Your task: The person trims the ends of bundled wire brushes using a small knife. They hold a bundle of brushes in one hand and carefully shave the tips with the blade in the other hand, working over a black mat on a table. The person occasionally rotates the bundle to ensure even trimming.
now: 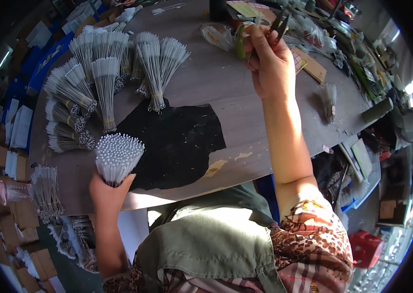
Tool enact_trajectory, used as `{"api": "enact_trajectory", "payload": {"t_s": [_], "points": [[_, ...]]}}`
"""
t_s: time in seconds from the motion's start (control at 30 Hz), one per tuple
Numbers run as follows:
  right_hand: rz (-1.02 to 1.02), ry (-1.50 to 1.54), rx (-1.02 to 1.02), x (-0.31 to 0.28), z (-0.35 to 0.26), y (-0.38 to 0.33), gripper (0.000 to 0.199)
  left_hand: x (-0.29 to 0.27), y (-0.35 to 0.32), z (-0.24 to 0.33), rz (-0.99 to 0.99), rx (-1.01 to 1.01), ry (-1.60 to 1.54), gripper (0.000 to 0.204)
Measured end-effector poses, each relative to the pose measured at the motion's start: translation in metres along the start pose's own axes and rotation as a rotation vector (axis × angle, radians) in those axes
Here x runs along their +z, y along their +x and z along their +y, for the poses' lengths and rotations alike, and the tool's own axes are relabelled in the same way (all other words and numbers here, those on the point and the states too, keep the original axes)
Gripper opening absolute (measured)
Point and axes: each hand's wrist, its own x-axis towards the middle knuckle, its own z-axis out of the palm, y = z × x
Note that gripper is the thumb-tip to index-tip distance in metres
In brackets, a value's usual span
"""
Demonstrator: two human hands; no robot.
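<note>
My left hand (107,193) is wrapped round a bundle of thin wire brushes (120,155), held upright with its white tips facing up at the table's near edge. My right hand (271,61) is raised over the far right of the table, fingers closed round a hand tool with two dark prongs (280,24). A green piece (240,43) shows beside those fingers; I cannot tell if it belongs to the tool. A black cloth (172,144) lies flat between my arms. Beyond my left hand lie several banded bundles of wire brushes (104,78), white at one end and looped at the other.
A clear plastic bag (217,36) lies near the far edge. A small brush bundle (330,102) and a cardboard piece (314,66) lie to the right, with clutter behind. Cardboard boxes (25,215) stand left of the table. A red stool-like object (366,249) is low on the right.
</note>
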Motion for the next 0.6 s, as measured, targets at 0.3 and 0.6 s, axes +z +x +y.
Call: {"api": "enact_trajectory", "payload": {"t_s": [0.3, 0.6], "points": [[-0.095, -1.367, 0.128, -0.122, 0.084, 0.002, 0.021, 0.003, 0.003, 0.005, -0.119, 0.165, -0.724, 0.051], [-0.22, -0.571, 0.254, -0.06, 0.08, -0.031, 0.035, 0.042, 0.022, 0.037, -0.243, 0.197, -0.902, 0.043]]}}
